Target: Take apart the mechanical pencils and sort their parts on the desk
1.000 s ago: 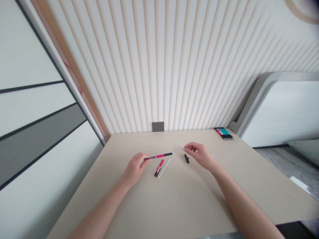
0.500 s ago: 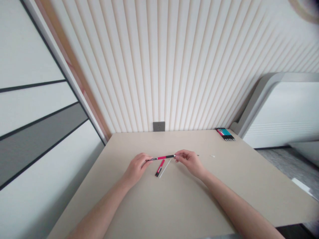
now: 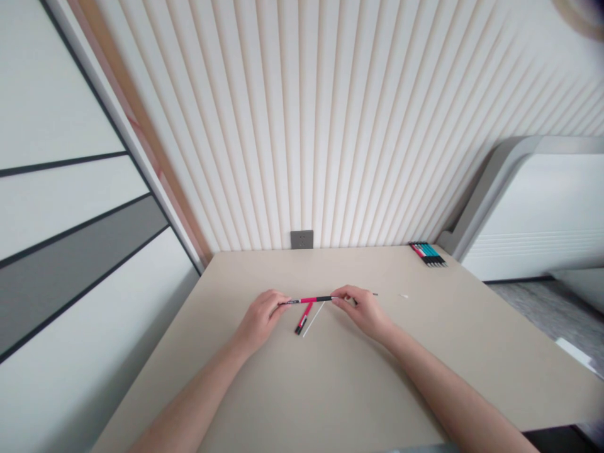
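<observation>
Both ends of a red-and-black pen (image 3: pixel 314 299) hidden inside a person's fingers

The left hand (image 3: pixel 261 318) and right hand (image 3: pixel 362 311) cover the pen's tips; both forearms (image 3: pixel 189 391) (image 3: pixel 453 387) run off the near frame edge. To the right, a thin dark sliver (image 3: pixel 375 294) and a white speck (image 3: pixel 404 296) are too small to identify. The far-right row of teal-and-red pens (image 3: pixel 427 253) cannot be counted. A blurred curved shape (image 3: pixel 578 9) fills the top right corner.

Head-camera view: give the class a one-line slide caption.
Left hand and right hand hold a red pen by its ends, near a red-and-black piece and white rod.
</observation>
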Motion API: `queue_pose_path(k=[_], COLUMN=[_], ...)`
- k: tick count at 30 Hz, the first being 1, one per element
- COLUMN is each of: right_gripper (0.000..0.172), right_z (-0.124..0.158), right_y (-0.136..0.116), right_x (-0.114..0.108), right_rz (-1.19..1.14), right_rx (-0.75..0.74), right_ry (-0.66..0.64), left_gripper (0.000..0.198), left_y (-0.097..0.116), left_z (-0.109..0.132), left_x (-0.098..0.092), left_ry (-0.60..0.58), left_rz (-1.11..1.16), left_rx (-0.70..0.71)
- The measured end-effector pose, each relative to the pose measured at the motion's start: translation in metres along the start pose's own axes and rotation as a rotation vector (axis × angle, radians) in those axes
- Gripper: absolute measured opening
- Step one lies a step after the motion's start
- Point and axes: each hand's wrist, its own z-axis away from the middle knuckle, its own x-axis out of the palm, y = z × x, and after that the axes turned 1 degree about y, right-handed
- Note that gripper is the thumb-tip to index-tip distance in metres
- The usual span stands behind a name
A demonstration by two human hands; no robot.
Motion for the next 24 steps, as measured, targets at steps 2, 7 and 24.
queue_pose_path(k=[2,7,24], right_gripper=[0.033,0.043,0.051], right_z=[0.0007,0.002,0.0064], right_y=[0.0,0.0003,-0.0059], right_x=[0.0016,0.0055,-0.0012], right_rz=[0.028,0.053,0.016], right_rx=[0.014,0.076,0.028], right_ry=[-0.028,-0.066,-0.294], left_gripper=[0.011,0.011,0.014], left_y=[-0.0006,-0.0016,0.0001], left_z=[0.0003,0.0006,-0.0005], left_x=[0.0006,0.0016,-0.0026], left_ry=[-0.001,-0.012,-0.034], left_rz=[-0.006,-0.018,-0.057], left_rx=[0.009,0.015,0.038])
